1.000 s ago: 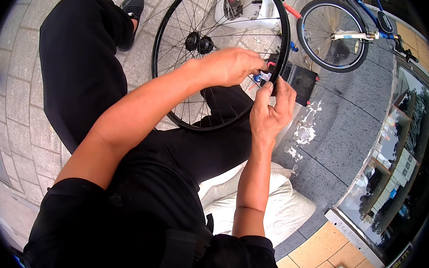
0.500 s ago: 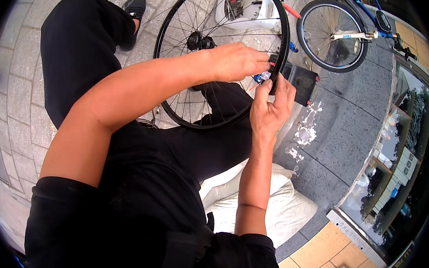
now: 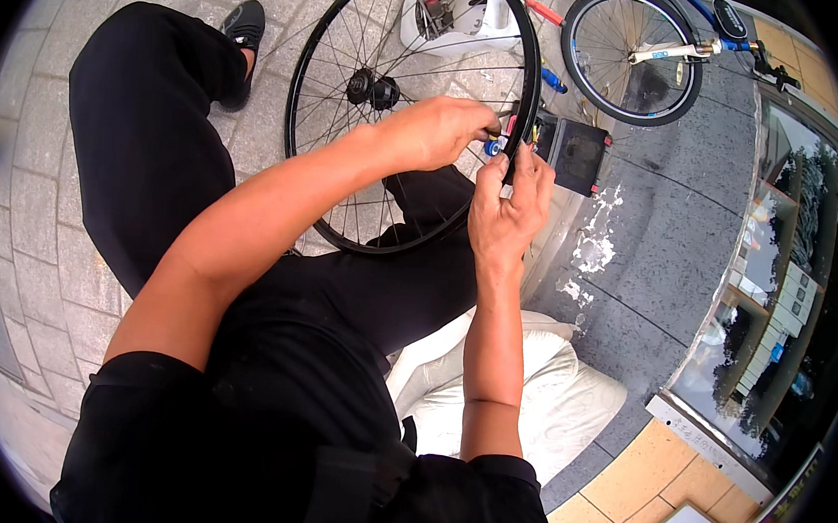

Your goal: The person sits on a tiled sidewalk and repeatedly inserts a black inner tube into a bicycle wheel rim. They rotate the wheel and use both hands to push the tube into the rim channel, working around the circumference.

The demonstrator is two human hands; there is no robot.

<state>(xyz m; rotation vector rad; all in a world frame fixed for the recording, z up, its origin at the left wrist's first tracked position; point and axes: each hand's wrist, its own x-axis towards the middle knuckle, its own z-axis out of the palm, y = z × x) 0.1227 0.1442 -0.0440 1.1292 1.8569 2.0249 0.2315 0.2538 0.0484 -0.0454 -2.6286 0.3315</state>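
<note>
A bicycle wheel with a black rim point(image 3: 531, 70), thin spokes and a dark hub point(image 3: 361, 86) is propped over my lap and leg. My right hand point(image 3: 512, 205) closes around the rim on its right side, thumb and fingers pressed against it. Just inside the rim, my left hand point(image 3: 442, 135) reaches across the spokes with its fingers curled together. Whatever sits between those fingertips is too small and covered to name. The wheel carries no visible tyre on this rim.
Beyond the wheel stands a white plastic container point(image 3: 474, 32) holding metal parts. A black toolbox point(image 3: 582, 156) and a blue-handled tool point(image 3: 552, 79) lie near a bicycle's wheel point(image 3: 601, 94). A pale cushion point(image 3: 566, 388) is beside me, and a glass front point(image 3: 777, 277) borders the right.
The view has shifted a little. The wheel and both hands have come slightly nearer to me, and my left fingers are more curled. My right hand keeps its hold on the rim.
</note>
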